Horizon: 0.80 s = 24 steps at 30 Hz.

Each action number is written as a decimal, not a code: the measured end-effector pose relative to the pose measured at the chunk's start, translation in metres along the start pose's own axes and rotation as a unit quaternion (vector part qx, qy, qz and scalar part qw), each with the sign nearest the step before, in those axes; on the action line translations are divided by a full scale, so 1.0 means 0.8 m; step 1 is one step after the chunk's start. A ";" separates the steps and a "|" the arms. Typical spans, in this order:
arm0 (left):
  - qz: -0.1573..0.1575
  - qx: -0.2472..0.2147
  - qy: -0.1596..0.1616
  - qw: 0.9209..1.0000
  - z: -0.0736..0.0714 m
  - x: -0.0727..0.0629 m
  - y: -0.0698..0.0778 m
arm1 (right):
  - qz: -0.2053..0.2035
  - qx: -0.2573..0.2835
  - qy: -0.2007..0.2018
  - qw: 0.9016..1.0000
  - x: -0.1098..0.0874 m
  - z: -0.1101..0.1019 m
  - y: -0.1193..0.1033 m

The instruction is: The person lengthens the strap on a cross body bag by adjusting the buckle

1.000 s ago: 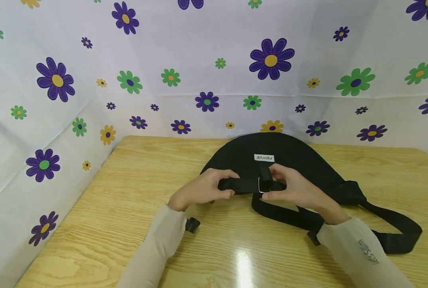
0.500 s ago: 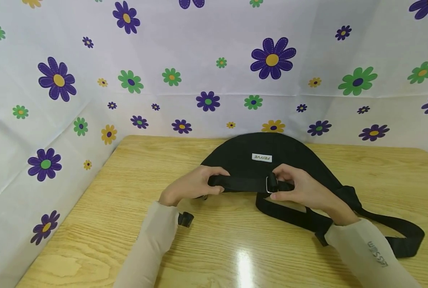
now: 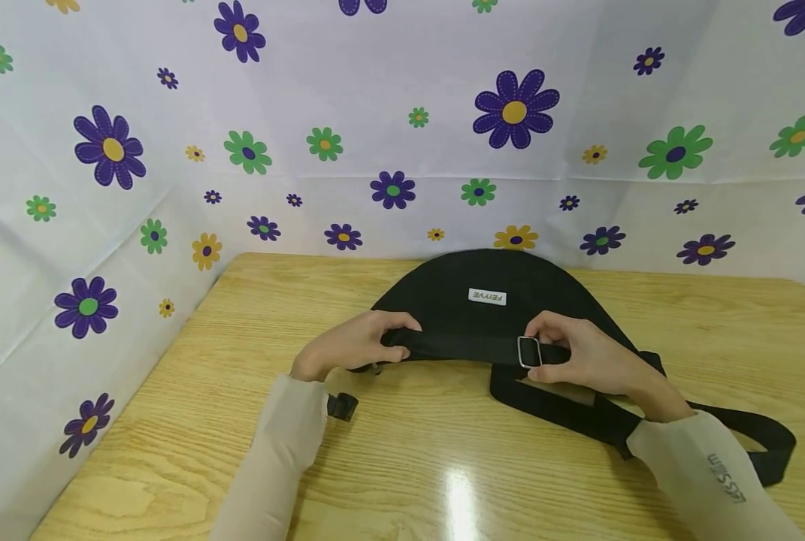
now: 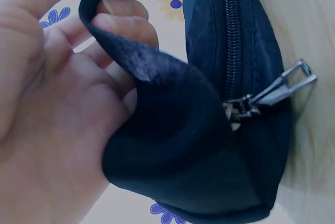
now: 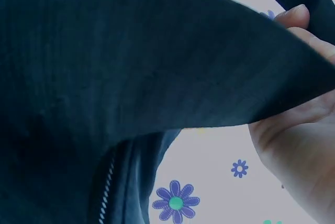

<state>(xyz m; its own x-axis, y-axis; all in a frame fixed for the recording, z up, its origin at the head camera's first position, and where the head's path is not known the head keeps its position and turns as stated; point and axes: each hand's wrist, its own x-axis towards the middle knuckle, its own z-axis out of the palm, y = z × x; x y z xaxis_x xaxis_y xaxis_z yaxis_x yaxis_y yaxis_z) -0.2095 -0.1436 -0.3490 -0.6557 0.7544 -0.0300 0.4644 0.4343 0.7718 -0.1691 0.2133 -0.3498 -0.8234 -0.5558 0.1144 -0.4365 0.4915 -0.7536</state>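
Observation:
A black half-moon waist bag (image 3: pixel 503 270) with a white label (image 3: pixel 487 297) lies at the back of the table in the head view. Across its near side runs a black webbing strap (image 3: pixel 463 347), stretched between both hands. At its left end the left hand (image 3: pixel 351 342) grips the strap between thumb and fingers; the left wrist view has this hand beside the bag's zipper (image 4: pixel 231 30) and metal pull (image 4: pixel 285 85). The right hand (image 3: pixel 588 357) pinches the strap at a square metal slider (image 3: pixel 529 352). In the right wrist view, wide black webbing (image 5: pixel 172 62) hides most of the fingers.
More of the strap loops under the right forearm and out to the right (image 3: pixel 770 443). By the left sleeve lies a black plastic buckle (image 3: pixel 342 406). Behind the wooden table (image 3: pixel 388 466) hangs a white flowered cloth (image 3: pixel 402 98).
Both hands have moved apart, the left one leftward and the right one rightward with the slider. The strap between them has lengthened, and the webbing bunched at the slider now lies flatter.

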 end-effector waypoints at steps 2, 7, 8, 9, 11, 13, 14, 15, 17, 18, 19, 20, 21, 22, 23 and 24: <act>0.004 -0.014 -0.007 1.000 -0.001 -0.001 -0.002 | 0.000 -0.005 -0.002 1.000 0.000 -0.001 -0.001; 0.002 -0.019 -0.007 1.000 -0.001 -0.002 -0.005 | 0.003 -0.007 -0.006 1.000 0.001 0.000 0.000; -0.001 -0.015 -0.007 1.000 -0.001 -0.002 -0.004 | 0.003 -0.007 -0.005 1.000 0.001 0.001 0.000; -0.006 -0.009 -0.005 1.000 -0.001 -0.002 -0.004 | 0.004 -0.005 -0.005 1.000 0.001 0.002 0.001; -0.011 0.007 -0.002 1.000 0.000 0.001 -0.003 | 0.006 -0.002 -0.003 1.000 0.000 0.002 0.002; -0.020 0.021 0.001 1.000 0.002 0.002 -0.001 | 0.009 -0.001 -0.003 1.000 -0.001 0.002 0.002; -0.024 0.028 0.001 0.999 0.002 0.002 -0.001 | 0.010 0.000 -0.004 1.000 -0.001 0.002 0.001; -0.026 0.036 0.003 0.999 0.003 0.002 0.000 | 0.010 0.000 -0.005 1.000 -0.002 0.003 0.000; -0.028 0.042 0.003 0.999 0.004 0.001 0.001 | 0.007 -0.001 -0.007 1.000 -0.002 0.003 0.000; -0.027 0.044 0.002 0.999 0.004 0.000 0.003 | 0.007 -0.001 -0.008 1.000 -0.003 0.002 -0.001; -0.024 0.050 0.000 0.998 0.005 0.000 0.004 | 0.007 -0.003 -0.009 1.000 -0.003 0.002 -0.002; -0.020 0.054 -0.002 0.998 0.006 0.000 0.004 | 0.008 -0.006 -0.010 1.000 -0.004 0.002 -0.002; -0.016 0.059 -0.004 0.998 0.006 0.000 0.005 | 0.008 -0.008 -0.011 1.000 -0.004 0.001 -0.002; -0.015 0.062 -0.007 0.998 0.007 0.000 0.006 | 0.011 -0.011 -0.013 1.000 -0.005 0.001 -0.002; -0.014 0.068 -0.010 0.998 0.008 0.000 0.007 | 0.015 -0.011 -0.016 1.000 -0.006 0.000 -0.002; -0.013 0.073 -0.013 0.997 0.009 0.000 0.008 | 0.016 -0.012 -0.021 1.000 -0.007 -0.001 -0.003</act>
<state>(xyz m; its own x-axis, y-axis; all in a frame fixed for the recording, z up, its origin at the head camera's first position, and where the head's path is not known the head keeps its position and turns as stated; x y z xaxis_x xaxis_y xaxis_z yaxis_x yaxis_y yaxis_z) -0.2025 -0.1375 -0.3487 -0.6531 0.7543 -0.0666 0.5304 0.5185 0.6707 -0.1637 0.2160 -0.3482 -0.8222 -0.5658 0.0628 -0.4187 0.5262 -0.7401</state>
